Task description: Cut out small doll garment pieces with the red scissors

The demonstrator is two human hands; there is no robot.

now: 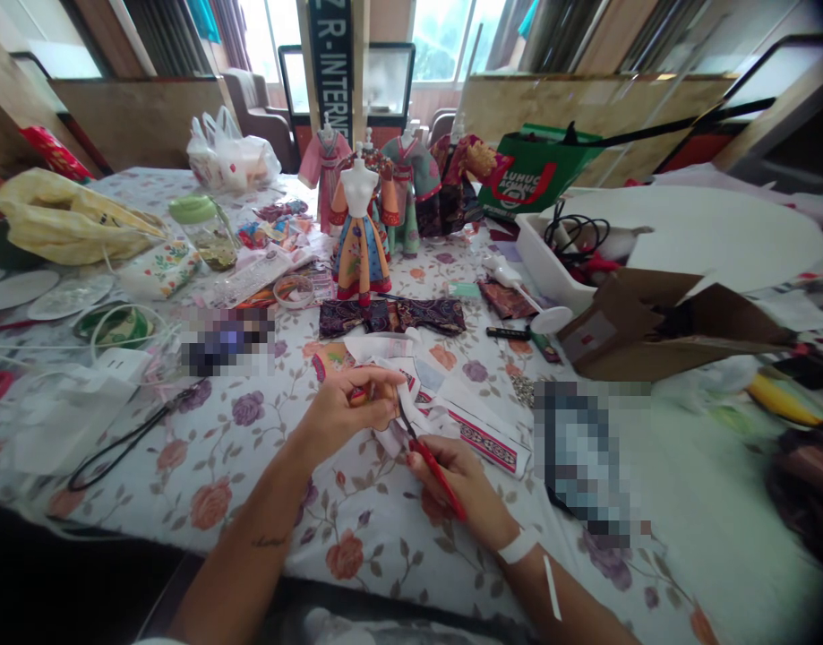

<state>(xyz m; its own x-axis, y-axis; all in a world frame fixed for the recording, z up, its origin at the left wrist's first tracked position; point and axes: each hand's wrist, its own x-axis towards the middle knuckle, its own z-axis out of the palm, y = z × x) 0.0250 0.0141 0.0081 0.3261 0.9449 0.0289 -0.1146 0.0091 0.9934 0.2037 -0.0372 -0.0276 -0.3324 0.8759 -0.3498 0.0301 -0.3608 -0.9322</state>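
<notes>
My right hand [459,479] is closed round a pair of red-handled scissors [444,484], whose dark blades point up toward my left hand. Thumb and fingers of my left hand [367,399] pinch a small piece of fabric just left of the blade tips; its edges are partly hidden by the fingers. White and patterned fabric scraps [417,367] lie on the table beyond both hands. A strip with a red and black patterned band [484,439] stretches to the right of the scissors.
Behind the scraps lies folded dark patterned cloth [424,315]. A small dress form [361,224] in an orange and blue skirt stands there, with several dressed forms behind. At right are a cardboard box [653,322] and white bin [552,269]; at left, a green-lidded jar [206,235].
</notes>
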